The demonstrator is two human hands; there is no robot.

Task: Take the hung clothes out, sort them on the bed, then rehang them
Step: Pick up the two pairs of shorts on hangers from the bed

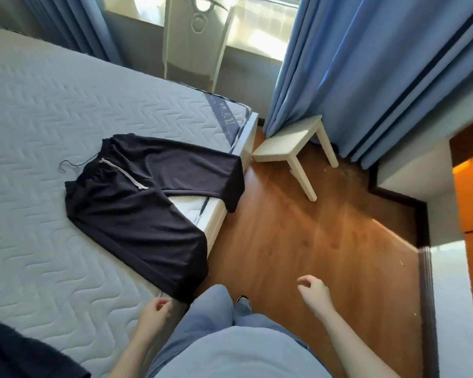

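Filling the left half of the view, the bed point(38, 126) carries a bare quilted grey mattress with a wavy stitch. Off the bed's right side runs a brown wooden floor point(311, 227), and past the bed's far right corner hang blue curtains point(339, 77), with a bright window between them. A pair of black trousers point(137, 203) lies spread flat on the bed near its right edge. The waistband, with a pale drawstring, points toward the middle of the bed. Both legs run out over the bed's right edge, and their ends hang down its side. A second dark garment point(19, 350) sits at the bed's near left corner, cut off by the frame, so what kind it is cannot be told. A small white stool point(290, 143) stands on the floor just off the bed's far right corner, against the curtain. The person stands at the bed's right side in blue jeans. The left hand point(155, 312) hovers at the bed's near edge, just beside the hem of the nearer trouser leg. Its fingers are loosely curled with nothing seen in them, and whether the fingertips touch the cloth cannot be told. The right hand point(316, 294) hangs over the floor, well clear of the bed, fingers relaxed and half bent, empty. A thin wire hanger point(71, 165) pokes out from the waistband onto the bed.
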